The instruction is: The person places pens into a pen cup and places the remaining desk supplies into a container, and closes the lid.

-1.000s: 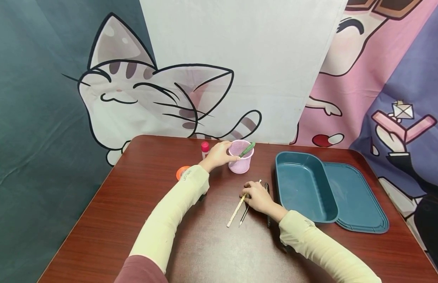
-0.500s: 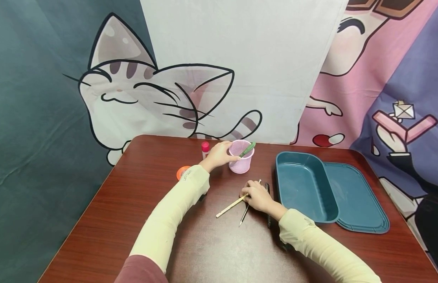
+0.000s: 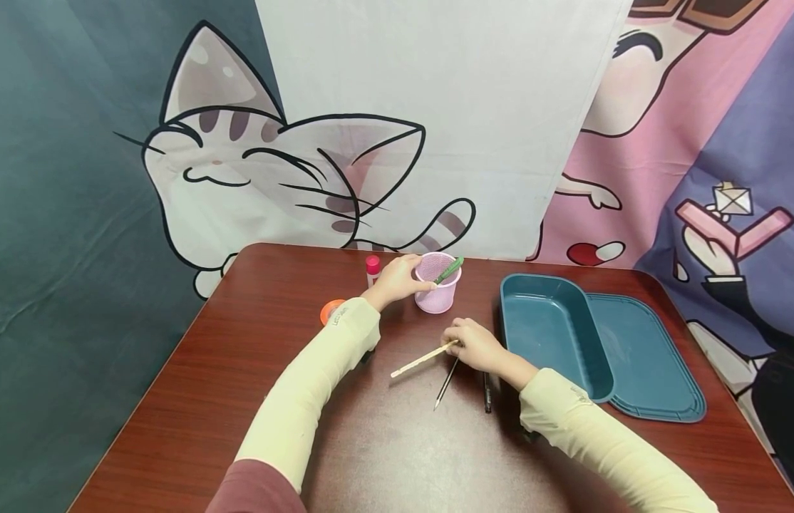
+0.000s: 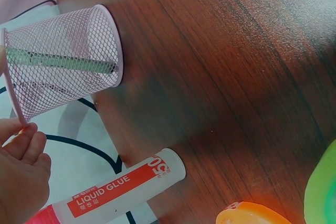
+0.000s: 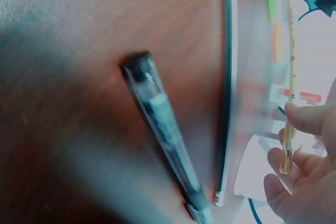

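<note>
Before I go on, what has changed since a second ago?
The right hand has lifted the yellow pen, its free end swinging left. The left hand still holds the rim of the pink cup; the green item inside and the teal tray stayed put.

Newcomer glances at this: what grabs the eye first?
Probably the big cartoon cat on the backdrop behind the table. Next, the teal bin on the table's right, then the pink mesh cup near the far edge, left grip at its rim. Mid-table, right grip pinches a yellow pen.
</note>
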### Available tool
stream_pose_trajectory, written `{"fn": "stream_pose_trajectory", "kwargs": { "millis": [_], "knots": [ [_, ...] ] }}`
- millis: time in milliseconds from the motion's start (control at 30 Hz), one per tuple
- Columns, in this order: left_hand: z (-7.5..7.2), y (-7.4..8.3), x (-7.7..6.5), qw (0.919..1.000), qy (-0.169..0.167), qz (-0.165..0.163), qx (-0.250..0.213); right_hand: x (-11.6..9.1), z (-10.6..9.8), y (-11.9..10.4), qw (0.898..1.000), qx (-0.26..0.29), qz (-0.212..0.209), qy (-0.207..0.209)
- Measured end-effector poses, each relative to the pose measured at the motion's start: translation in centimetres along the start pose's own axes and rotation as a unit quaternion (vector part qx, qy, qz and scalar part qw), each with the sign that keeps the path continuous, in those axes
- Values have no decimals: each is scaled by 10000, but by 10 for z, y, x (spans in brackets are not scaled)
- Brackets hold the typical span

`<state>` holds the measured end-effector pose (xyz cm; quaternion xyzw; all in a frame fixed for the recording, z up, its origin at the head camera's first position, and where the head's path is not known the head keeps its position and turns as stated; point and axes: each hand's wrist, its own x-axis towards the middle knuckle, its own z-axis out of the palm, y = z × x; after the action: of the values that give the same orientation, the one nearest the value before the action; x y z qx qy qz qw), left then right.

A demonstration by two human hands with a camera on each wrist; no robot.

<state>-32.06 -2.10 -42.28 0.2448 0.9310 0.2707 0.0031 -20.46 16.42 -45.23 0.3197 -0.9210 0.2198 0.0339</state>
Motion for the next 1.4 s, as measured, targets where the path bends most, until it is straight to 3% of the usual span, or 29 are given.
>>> {"fn": "stream_pose_trajectory", "kwargs": {
  "millis": [267,633,1033,1400],
  "knots": [
    [0,0,0,10000,-15,9,59,0,-31,3,10000,26,-79,-9],
    [-1,2,-2,10000,-35,-14,23,1,-74,17,9990,326,255,174],
    [-1,1,-2,9999,-13,0,144,2,-107,31,9893,843,1120,408],
    [1,-1,-1,9999,-12,-1,109,11,-125,38,9811,918,1631,487]
  ]
}}
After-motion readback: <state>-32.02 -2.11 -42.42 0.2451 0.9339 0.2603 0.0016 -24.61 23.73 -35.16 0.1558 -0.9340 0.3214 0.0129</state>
